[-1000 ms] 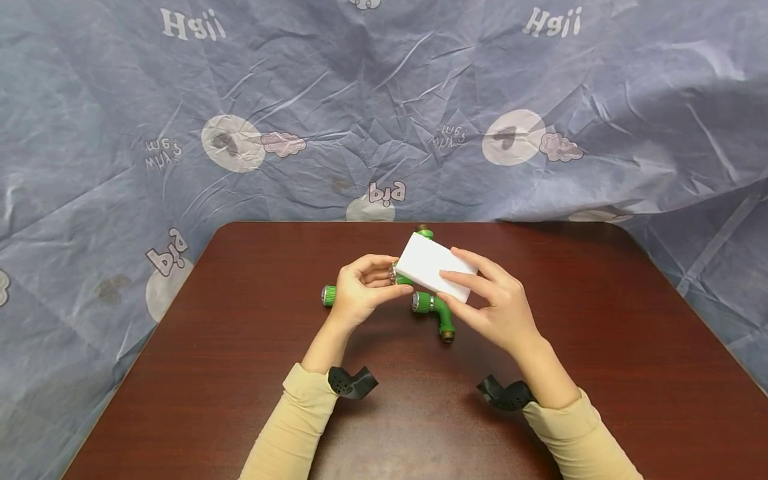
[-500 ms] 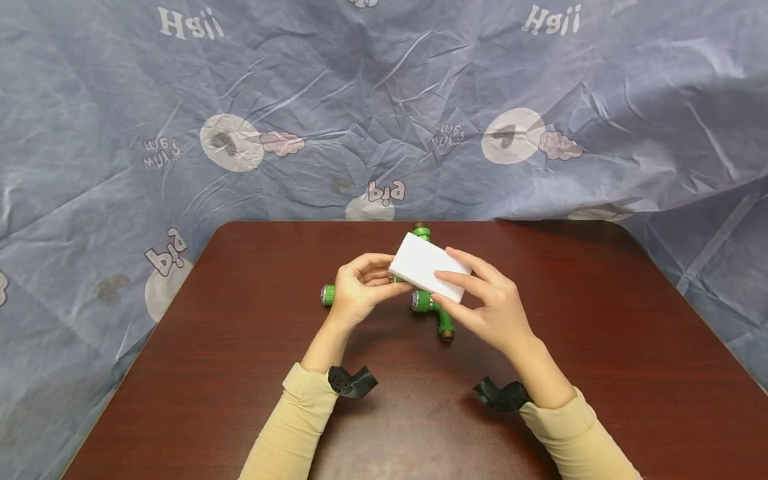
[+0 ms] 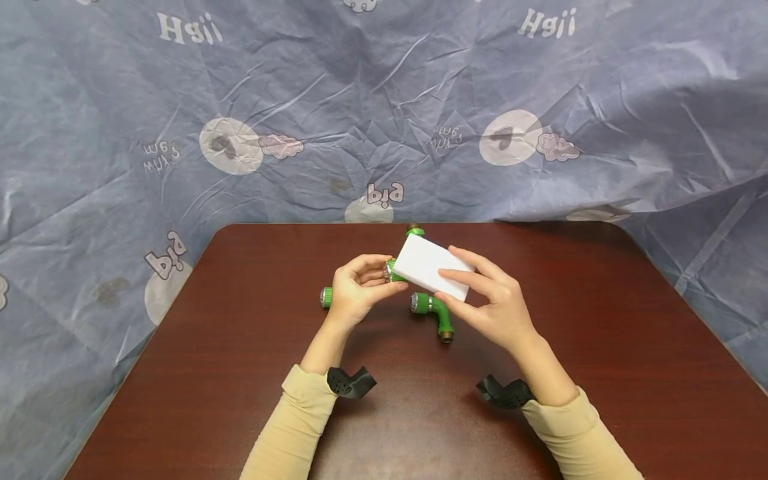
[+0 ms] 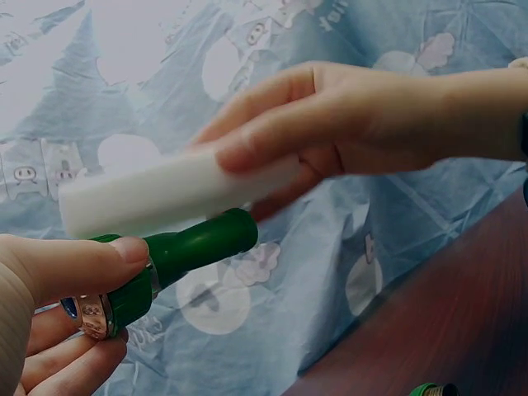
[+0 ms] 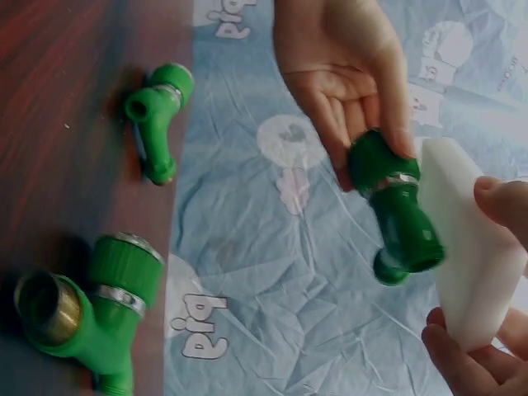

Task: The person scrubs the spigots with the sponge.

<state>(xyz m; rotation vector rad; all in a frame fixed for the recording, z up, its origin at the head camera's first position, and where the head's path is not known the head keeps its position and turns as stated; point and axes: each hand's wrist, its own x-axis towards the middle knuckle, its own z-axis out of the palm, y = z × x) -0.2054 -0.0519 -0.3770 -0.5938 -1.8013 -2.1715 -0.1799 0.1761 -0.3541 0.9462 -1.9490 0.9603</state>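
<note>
My left hand (image 3: 354, 293) pinches a green plastic tap by its ribbed knob, between thumb and fingers. In the left wrist view the smooth green body of this tap (image 4: 198, 252) points away from the hand, above the table. My right hand (image 3: 495, 303) holds a white block-shaped sponge (image 3: 429, 267) between thumb and fingers. The sponge lies along the tap's side and hides much of it in the head view; whether they touch, I cannot tell. A brass-tipped green end of the held tap shows beyond the sponge. Motion blurs the sponge in the left wrist view.
On the dark red-brown table (image 3: 384, 413) lies a second green tap (image 3: 443, 313), just below the sponge in the head view. A third green tap (image 3: 326, 297) is mostly hidden behind my left hand. A blue-grey printed cloth (image 3: 384, 107) hangs behind the table.
The sponge shifted slightly left along the held tap, then back right. The tap's brass end has moved a little left, and its knob shows more again. Both grips stay the same.
</note>
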